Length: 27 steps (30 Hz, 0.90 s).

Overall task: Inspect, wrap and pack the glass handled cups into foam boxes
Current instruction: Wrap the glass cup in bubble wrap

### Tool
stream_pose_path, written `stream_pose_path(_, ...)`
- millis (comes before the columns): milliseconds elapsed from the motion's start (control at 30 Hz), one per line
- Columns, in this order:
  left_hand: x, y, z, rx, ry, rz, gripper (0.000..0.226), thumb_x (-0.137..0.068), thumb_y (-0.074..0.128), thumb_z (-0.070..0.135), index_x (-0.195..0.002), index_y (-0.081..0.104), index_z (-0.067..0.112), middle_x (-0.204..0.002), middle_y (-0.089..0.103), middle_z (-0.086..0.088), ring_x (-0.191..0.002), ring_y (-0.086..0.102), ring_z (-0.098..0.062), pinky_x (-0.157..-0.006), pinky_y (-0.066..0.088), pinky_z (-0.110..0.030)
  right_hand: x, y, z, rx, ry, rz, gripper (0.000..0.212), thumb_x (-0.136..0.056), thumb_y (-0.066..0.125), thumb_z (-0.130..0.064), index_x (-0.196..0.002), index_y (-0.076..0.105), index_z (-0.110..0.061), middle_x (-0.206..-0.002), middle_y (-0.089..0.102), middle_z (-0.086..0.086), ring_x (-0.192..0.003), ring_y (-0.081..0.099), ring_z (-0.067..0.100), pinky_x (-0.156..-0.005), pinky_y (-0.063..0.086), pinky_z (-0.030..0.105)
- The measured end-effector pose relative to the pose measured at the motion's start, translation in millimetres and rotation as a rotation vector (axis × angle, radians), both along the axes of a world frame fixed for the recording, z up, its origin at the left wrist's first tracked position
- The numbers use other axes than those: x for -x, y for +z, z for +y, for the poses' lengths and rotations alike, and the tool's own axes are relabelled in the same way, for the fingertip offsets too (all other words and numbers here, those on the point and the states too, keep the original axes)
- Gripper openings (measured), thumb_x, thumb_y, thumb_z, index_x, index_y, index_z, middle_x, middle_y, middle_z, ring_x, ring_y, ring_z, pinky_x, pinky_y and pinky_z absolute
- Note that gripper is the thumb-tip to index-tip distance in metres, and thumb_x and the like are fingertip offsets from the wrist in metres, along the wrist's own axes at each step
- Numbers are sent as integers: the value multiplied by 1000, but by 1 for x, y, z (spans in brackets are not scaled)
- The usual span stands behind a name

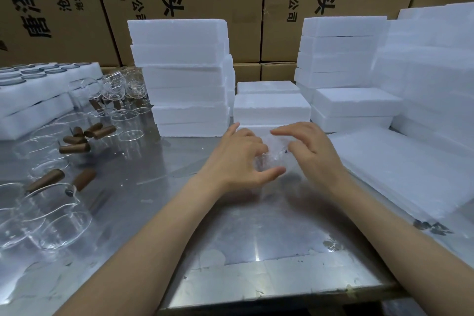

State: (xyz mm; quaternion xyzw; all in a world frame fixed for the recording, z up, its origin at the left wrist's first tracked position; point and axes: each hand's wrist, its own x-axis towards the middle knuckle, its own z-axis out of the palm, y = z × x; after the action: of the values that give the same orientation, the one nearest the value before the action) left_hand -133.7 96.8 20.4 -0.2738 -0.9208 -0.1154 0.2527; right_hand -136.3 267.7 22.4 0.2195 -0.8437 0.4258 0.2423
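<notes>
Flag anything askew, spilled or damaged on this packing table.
The metal table is scuffed, with patches of stuck residue near its front edge. Foam box stacks sit slightly uneven. No broken glass shows; both hands are wrapping a cup.

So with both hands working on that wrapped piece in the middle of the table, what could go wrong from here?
1. The wrapped cup is blurred under the left hand and right hand; a loose wrap might slip.
2. Unwrapped glass cups crowd the metal table near the left forearm; a sweep could knock them.
</notes>
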Motion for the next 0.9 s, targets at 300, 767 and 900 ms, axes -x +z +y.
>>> stream_pose_path(300, -3, 2, -4, -202, -123, 192, 38, -71, 66, 46, -83, 61, 10, -79, 58, 4, -72, 45, -12, -74, 37, -27, 2, -4, -8, -611, -49, 88, 52, -74, 28, -22, -105, 70, -19, -109, 67, -9, -126, 41, 15, -107, 12, 31)
stream_pose_path(767, 6, -5, -2, -81, -35, 5, 42, -79, 51, 58, -85, 62, 18, -82, 61, 6, -87, 53, -12, -105, 26, -33, -1, -4, 1, 70, -75, -1, 36, -75, 41, 6, -92, 48, -24, -93, 59, -17, -90, 52, 3, -73, 39, 19)
stream_pose_path(900, 9, -9, -3, -103, -71, 30, 43, -88, 53, 56, -78, 62, 16, -79, 55, 8, -84, 43, -8, -108, 28, -41, 7, -6, 10, 149, -190, -148, 26, -87, 41, -4, -100, 49, -25, -103, 59, -9, -99, 52, 9, -79, 35, 24)
